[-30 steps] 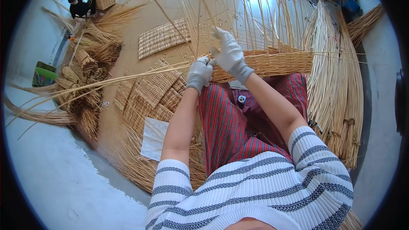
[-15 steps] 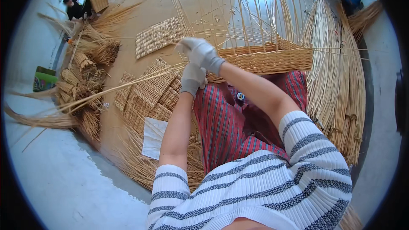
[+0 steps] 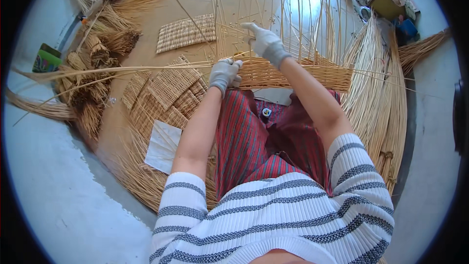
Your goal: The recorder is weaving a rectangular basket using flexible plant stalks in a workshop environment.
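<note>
**Left hand pins the corner, right hand hangs above the weave**

Here's the woven basket, low-walled and long, set across the far edge of the lap, right at the knees! Its long axis runs left to right, square across the body, with the right end out toward the pale cane bundles.

And look at the left hand: it's the nearer of the two, right on the basket's left end, gloved fingers curled tight around that corner. Long loose canes stream away leftward from beside it, over the flat woven panels on the floor.

Up and to the right, the right hand is open, forefinger stretched left, thumb apart. It hangs beyond the near wall, above the basket's left half, its fingertips seemingly clear of the weave; whether a thin strand lies in that glove, you can't tell from here. Just to its right, the upright canes rise from the basket, fanning toward the floor's far edge.
</note>
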